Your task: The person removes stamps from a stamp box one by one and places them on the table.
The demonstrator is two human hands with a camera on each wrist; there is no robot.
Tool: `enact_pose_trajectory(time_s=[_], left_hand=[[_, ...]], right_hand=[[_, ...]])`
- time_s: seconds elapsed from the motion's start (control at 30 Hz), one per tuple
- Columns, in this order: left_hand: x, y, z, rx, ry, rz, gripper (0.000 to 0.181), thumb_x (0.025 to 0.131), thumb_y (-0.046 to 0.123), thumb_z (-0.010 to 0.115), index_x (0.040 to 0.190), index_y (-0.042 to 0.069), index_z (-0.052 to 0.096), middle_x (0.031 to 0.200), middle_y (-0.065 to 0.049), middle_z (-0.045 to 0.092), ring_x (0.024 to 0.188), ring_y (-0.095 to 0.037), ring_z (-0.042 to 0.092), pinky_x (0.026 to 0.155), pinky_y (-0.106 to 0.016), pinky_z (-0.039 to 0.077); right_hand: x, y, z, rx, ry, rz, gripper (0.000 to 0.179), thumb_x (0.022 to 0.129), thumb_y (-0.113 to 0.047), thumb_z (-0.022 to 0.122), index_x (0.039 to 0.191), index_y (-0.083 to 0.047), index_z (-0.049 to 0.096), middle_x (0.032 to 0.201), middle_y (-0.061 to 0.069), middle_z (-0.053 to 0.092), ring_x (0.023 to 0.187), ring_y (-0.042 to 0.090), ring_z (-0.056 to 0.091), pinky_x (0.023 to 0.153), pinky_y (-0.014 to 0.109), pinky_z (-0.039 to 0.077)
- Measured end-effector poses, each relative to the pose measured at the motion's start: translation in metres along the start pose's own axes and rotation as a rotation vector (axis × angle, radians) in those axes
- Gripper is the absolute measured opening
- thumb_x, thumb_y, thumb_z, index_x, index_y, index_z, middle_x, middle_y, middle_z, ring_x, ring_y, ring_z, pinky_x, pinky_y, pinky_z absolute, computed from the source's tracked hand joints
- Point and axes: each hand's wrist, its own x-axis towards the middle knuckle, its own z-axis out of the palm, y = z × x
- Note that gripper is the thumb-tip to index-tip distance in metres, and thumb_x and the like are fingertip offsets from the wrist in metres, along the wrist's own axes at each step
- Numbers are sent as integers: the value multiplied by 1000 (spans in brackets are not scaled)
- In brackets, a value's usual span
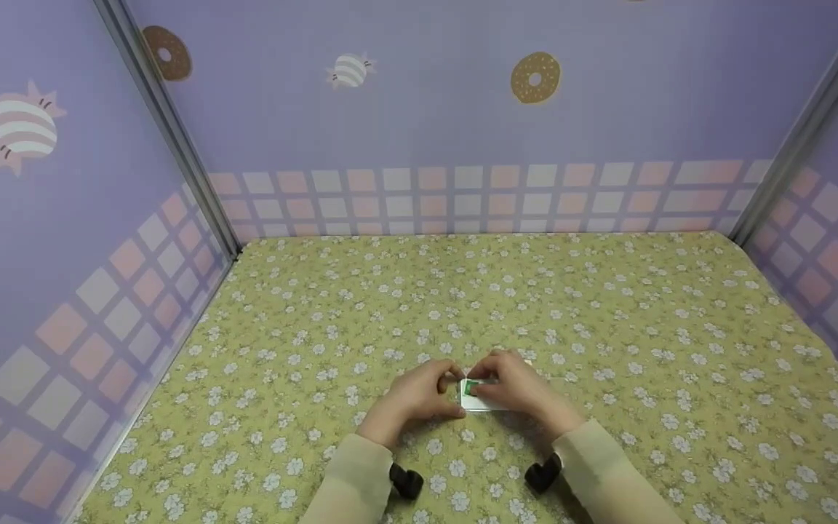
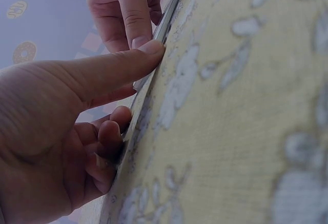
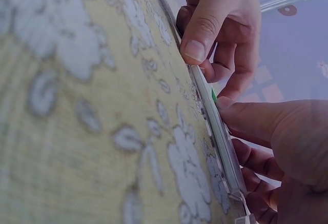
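A flat white rectangular case (image 1: 488,403) with clear plastic edges lies on the flowered cloth, seen nearly edge-on in the right wrist view. At its left end my left hand (image 1: 417,393) holds it, thumb at the near corner and index finger near the far one. My right hand (image 1: 519,383) reaches over the case from the right with curled fingers. Its thumb and fingertips pinch a small green piece (image 1: 471,386) at the case's left part. Only a sliver of that green piece (image 3: 214,95) shows beside the right thumb. The right hand covers much of the case.
Floral cloth (image 1: 317,313) covers the table. A small pale orange thing (image 1: 529,362) peeks out behind the right hand. Purple walls (image 1: 419,124) with candy and doughnut pictures stand at the back and sides. Black straps (image 1: 406,482) sit at both wrists.
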Motion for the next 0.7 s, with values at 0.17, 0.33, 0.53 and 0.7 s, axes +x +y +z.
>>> enact_pose_trajectory(time_s=[0.17,0.33,0.53,0.7], left_hand=[[0,0,0,-1,-3,8,50,82,36,87,125,23,66,92,4,57,77,-14,48,72,-36,39],[0,0,0,-4,-5,0,50,82,36,87,125,23,66,93,4,58,78,-15,49,72,-37,40],[0,0,0,-5,-1,5,51,82,35,88,125,21,66,92,3,57,77,-15,49,71,-36,40],[1,0,0,-1,-3,10,51,82,35,88,126,20,66,92,4,57,77,-14,49,70,-35,40]], right_hand=[[-1,0,0,5,3,-27,14,91,-14,76,103,-10,80,100,6,71,91,20,56,79,37,46],[-1,0,1,0,15,-29,12,89,-12,76,101,-11,80,97,5,71,89,19,55,77,36,44],[0,0,2,17,34,-24,11,84,-9,77,95,-11,79,92,4,69,86,18,52,77,34,39],[0,-1,1,49,41,-32,13,82,-4,76,93,-10,78,90,3,68,85,16,52,77,33,41]])
